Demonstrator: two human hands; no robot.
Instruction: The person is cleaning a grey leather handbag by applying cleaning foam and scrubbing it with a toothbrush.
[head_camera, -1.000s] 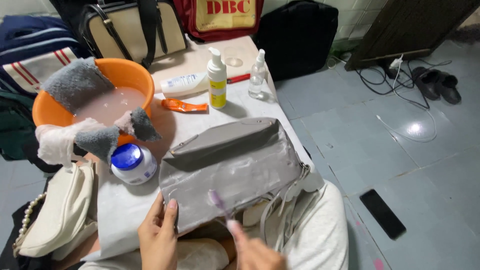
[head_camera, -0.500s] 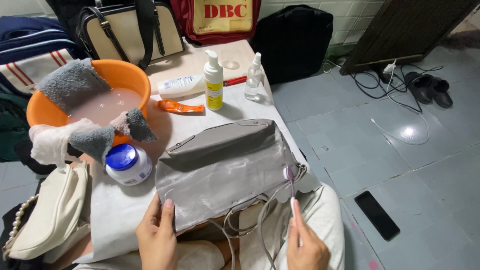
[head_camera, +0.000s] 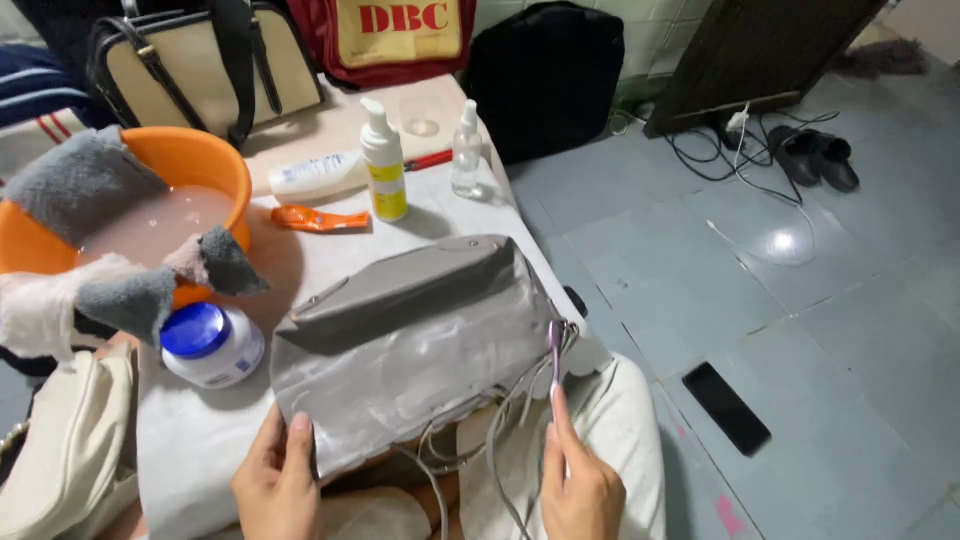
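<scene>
Grey handbag (head_camera: 410, 345) lies flat across the covered table (head_camera: 200, 440) in front of the person, its soapy panel facing up and its thin straps (head_camera: 480, 440) trailing off the near edge toward the lap. Left hand (head_camera: 280, 480) is closed on the bag's near left corner, thumb on top and fingers underneath, pinning it. Right hand (head_camera: 580, 490) is closed around the handle of a purple toothbrush (head_camera: 555, 355), held upright with the head at the bag's right edge, beside the strap hardware. For a clean pass at this edge, judged from the grip: keep the left hand pinching firmly so the panel stays taut, work the bristles in short strokes around the metal fittings, and keep the straps clear of the brush. Just beyond the left hand stands a white jar with a blue lid (head_camera: 210, 345). Further out from it sits an orange basin (head_camera: 150, 215) of cloudy water with grey cloths (head_camera: 85, 180) draped over its rim. Beyond the bag lie an orange tool (head_camera: 315, 218), a yellow-labelled foam pump bottle (head_camera: 385, 165) and a small clear spray bottle (head_camera: 466, 150).
</scene>
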